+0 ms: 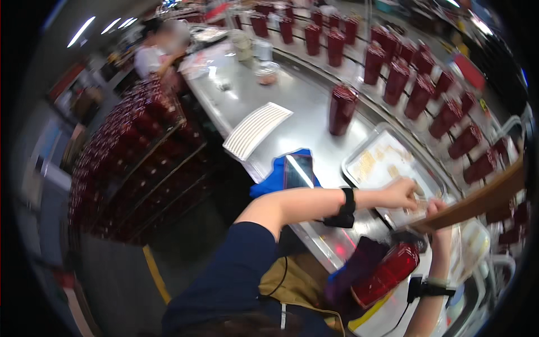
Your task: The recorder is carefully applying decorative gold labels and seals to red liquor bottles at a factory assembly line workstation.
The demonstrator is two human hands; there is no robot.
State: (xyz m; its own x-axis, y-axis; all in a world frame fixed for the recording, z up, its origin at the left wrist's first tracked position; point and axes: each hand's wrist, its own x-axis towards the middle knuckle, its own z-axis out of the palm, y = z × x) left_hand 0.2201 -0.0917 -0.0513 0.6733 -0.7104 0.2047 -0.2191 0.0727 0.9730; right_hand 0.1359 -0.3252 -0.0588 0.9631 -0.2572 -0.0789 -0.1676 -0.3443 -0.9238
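Note:
My left hand (400, 194) reaches over a white-lined metal tray (349, 163), its fingers bent together at the near side; anything between them is too small to make out. Small yellowish pieces (365, 163) lie scattered in the tray. Close beside it is my right hand (435, 206), fingers curled, partly hidden behind a brown wooden bar (477, 196). What the right hand holds, if anything, cannot be seen. A glossy dark red vessel (387, 275) lies tilted between my body and the right forearm, next to a dark purple cloth (356, 269).
A red vessel (342, 109) stands on the metal table (303, 84), beyond a phone (298, 170) on blue cloth (275, 177) and a white ridged sheet (258, 130). Rows of red vessels (398, 81) line the right side. Stacked red vessels (129, 140) and a person (154, 53) are left.

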